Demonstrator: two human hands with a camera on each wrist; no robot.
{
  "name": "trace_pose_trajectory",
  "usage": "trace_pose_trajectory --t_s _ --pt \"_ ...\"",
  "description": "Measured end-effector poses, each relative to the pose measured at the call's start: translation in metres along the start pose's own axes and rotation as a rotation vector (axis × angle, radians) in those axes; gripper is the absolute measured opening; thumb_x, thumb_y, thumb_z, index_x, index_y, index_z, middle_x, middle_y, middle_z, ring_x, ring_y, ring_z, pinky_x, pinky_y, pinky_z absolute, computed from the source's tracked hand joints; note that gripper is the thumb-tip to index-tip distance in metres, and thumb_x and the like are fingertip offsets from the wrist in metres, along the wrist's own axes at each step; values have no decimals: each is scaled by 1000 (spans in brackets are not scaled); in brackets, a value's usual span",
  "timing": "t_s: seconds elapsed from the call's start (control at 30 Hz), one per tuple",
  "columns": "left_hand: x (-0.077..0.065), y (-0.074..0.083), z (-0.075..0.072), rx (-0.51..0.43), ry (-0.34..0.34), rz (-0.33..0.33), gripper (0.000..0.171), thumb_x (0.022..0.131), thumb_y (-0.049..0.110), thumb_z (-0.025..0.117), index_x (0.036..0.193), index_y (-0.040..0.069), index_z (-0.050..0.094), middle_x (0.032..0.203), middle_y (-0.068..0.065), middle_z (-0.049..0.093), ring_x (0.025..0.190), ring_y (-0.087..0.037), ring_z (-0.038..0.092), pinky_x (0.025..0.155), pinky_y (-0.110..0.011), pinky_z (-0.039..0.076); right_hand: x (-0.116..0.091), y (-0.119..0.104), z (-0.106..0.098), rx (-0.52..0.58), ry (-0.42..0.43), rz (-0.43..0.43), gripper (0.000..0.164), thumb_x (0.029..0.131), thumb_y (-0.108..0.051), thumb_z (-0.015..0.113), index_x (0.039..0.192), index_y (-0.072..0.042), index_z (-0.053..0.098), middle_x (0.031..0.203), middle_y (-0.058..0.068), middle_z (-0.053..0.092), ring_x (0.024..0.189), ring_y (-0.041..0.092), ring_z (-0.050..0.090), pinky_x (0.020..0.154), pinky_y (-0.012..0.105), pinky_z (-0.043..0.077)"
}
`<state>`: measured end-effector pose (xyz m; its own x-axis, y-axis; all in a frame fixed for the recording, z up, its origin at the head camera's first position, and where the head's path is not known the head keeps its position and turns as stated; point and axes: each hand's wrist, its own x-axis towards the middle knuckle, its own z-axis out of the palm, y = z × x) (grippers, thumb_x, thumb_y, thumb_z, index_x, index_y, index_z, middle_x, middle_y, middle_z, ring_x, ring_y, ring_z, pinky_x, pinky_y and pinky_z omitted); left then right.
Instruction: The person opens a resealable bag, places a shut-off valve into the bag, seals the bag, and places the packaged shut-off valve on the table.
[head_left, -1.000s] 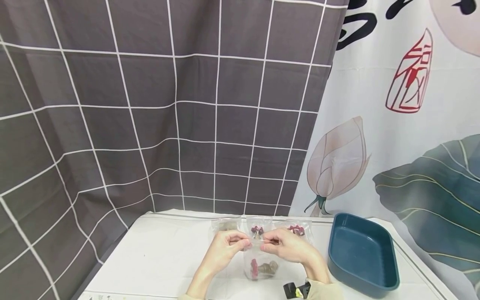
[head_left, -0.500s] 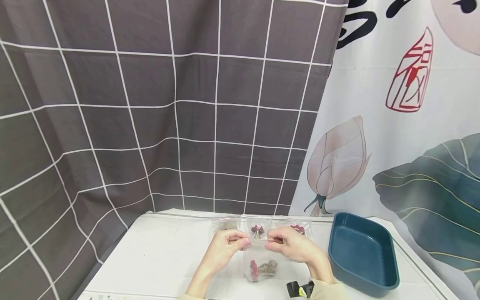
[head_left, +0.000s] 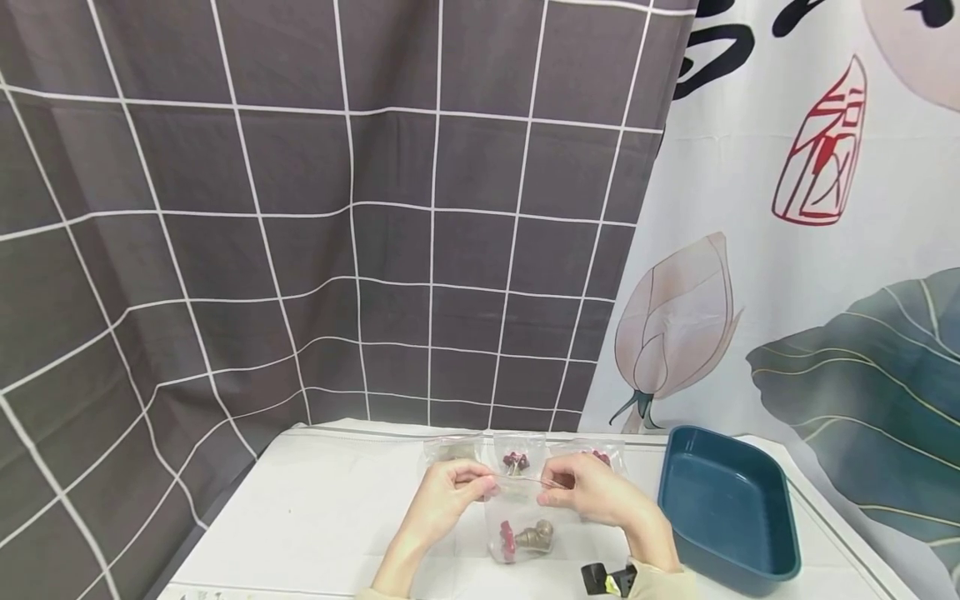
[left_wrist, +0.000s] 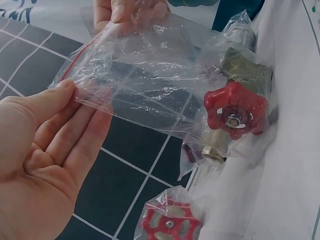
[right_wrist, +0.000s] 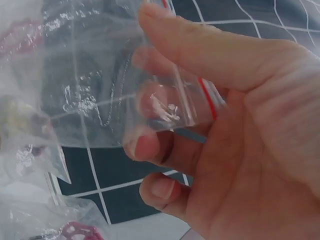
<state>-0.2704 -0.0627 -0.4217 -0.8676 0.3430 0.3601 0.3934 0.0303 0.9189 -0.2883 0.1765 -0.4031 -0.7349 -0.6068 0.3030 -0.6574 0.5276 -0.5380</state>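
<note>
A clear zip-lock bag (left_wrist: 150, 75) with a red seal line is stretched between both hands. Inside its lower end lies a brass gate valve (head_left: 534, 537) with a red handwheel (left_wrist: 235, 111). My left hand (head_left: 448, 493) pinches one top corner of the bag between thumb and fingers. At the opposite corner, my right hand (head_left: 588, 490) grips the top edge; in the right wrist view the thumb presses the plastic near the red line, with the fingers behind it. The valve end hangs low, close over the white table.
Behind the hands lie several more clear bags, one with a red-wheeled valve (head_left: 515, 463) and another (head_left: 453, 448) at the left. A blue basin (head_left: 727, 508) stands at the right of the white table (head_left: 300, 500). A grey grid curtain (head_left: 390, 250) hangs behind.
My right hand has moved slightly to the right along the bag's top edge, widening the gap between the hands. My left hand stays nearly in place, still pinching its corner.
</note>
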Motion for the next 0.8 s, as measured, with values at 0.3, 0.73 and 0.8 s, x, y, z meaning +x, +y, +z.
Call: trace_pose_trajectory --t_s 0.3,0.73,0.8 --pt "1 -4 -1 -29 -4 -9 18 83 7 59 93 -8 60 86 -16 64 80 -30 62 72 -32 50 -1 2 0 17 3 8 15 78 -27 64 67 -23 55 57 -15 41 53 -1 38 46 17 35" --pt "1 -1 0 -28 -9 0 19 83 7 59 93 -9 60 86 -18 64 79 -32 62 71 -33 50 0 2 3 98 -10 -27 19 83 -16 60 69 -20 48 59 -10 38 54 2 38 46 17 33" --pt "1 -1 0 -27 -12 1 18 83 7 59 93 -8 60 86 -18 64 79 -31 62 71 -34 50 1 2 3 88 -16 -8 14 81 -14 61 75 -22 52 61 -11 41 56 2 40 48 18 36"
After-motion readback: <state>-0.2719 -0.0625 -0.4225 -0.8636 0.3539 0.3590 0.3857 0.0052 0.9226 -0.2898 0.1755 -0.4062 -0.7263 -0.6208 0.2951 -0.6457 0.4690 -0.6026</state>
